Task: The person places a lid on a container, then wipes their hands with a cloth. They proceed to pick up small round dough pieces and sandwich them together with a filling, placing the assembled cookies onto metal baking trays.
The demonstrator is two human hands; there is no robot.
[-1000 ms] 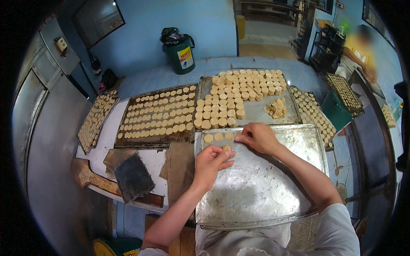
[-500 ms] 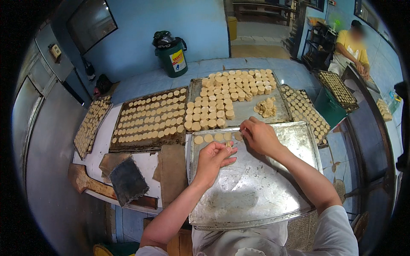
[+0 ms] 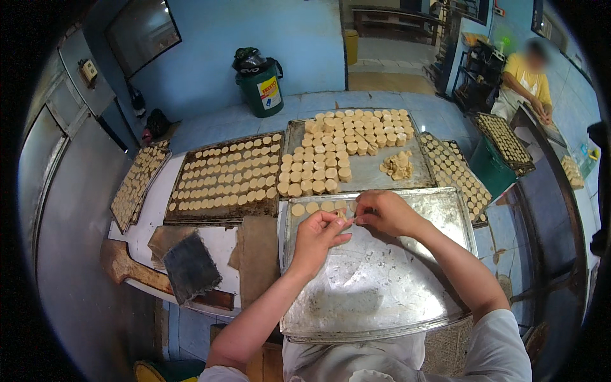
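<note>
My left hand [image 3: 316, 240] is over the far side of a bare metal tray [image 3: 388, 280]. Between its thumb and fingers sits a small stack of thin, round dough discs [image 3: 342, 215]. Close beside it, my right hand [image 3: 389, 213] has its thumb and fingers drawn together, almost touching the left fingertips; whatever they may pinch is hidden. A short row of flat dough discs [image 3: 312, 207] lies along the tray's far edge, partly covered by my hands.
Beyond, another tray [image 3: 363, 177] bears many stacked dough discs and a lump of scraps [image 3: 398, 165]. Left stands a tray of disc rows [image 3: 223, 172], with dark cloths [image 3: 192, 267] nearer me. A green bin [image 3: 259, 89] is at the wall; a person in yellow [image 3: 527, 76] works at right.
My right hand has come off the far row and moved slightly left and nearer me, to the stack in my left hand. The left hand has hardly moved.
</note>
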